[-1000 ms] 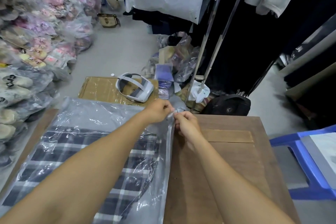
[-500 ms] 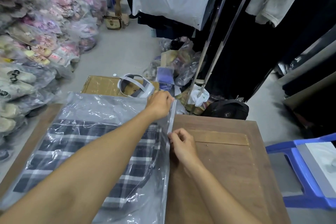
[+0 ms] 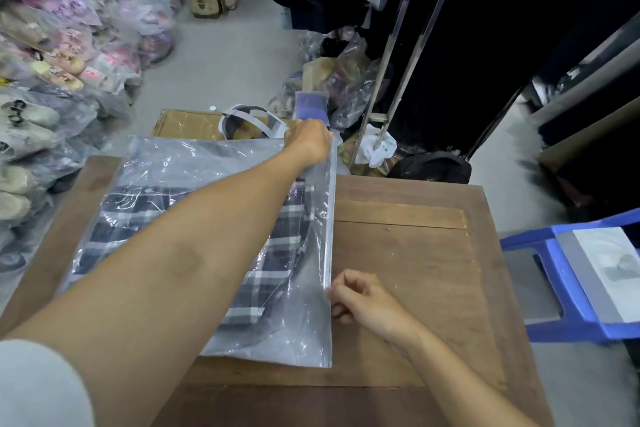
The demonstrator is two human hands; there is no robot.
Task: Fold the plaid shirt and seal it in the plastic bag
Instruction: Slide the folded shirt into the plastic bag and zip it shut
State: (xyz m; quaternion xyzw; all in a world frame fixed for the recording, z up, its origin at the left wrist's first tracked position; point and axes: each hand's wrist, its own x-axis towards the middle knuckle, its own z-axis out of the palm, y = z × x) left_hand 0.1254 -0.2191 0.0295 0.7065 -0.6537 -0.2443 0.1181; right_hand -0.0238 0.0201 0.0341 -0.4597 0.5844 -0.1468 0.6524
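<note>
A folded plaid shirt (image 3: 270, 260), dark blue and white, lies inside a clear plastic bag (image 3: 194, 163) on the wooden table (image 3: 408, 253). The bag's white zip strip (image 3: 331, 218) runs along its right edge. My left hand (image 3: 308, 142) pinches the far end of that strip at the table's back edge. My right hand (image 3: 360, 302) pinches the strip much nearer to me, fingers curled on it. My left forearm crosses over the bag and hides much of the shirt.
A cardboard box (image 3: 187, 123) with a white headset (image 3: 249, 121) on it stands behind the table. Bagged slippers (image 3: 62, 55) are heaped at the left. A metal clothes rack (image 3: 398, 55) and a black bag (image 3: 429, 166) stand behind; a blue plastic stool (image 3: 561, 281) stands right.
My right hand has slid toward me along the zip strip, away from the left hand, which has stayed at the bag's far corner.
</note>
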